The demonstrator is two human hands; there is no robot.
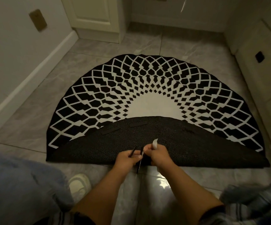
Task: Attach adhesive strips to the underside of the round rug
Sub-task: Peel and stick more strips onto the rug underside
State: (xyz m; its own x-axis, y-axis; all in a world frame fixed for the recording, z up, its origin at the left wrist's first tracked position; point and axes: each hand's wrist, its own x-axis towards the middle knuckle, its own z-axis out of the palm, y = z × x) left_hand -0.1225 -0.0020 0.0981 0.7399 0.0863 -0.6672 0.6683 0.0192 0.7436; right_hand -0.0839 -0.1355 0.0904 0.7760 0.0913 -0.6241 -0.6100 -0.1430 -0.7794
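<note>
The round black-and-white rug (147,88) lies on the tile floor with its near part folded over, so its dark underside (188,143) faces up. Two black adhesive strips (109,129) are stuck near the flap's far edge. My left hand (127,158) pinches thin black strips (139,161) over the flap's near edge. My right hand (158,157) sits close beside it and pinches a white backing film (155,143) that curls upward.
A white baseboard (34,78) runs along the left wall, and a cabinet door (92,15) stands at the back. A white cabinet (261,62) lines the right side. My knees and a white shoe (79,184) are near the bottom edge. Grey tiles surround the rug.
</note>
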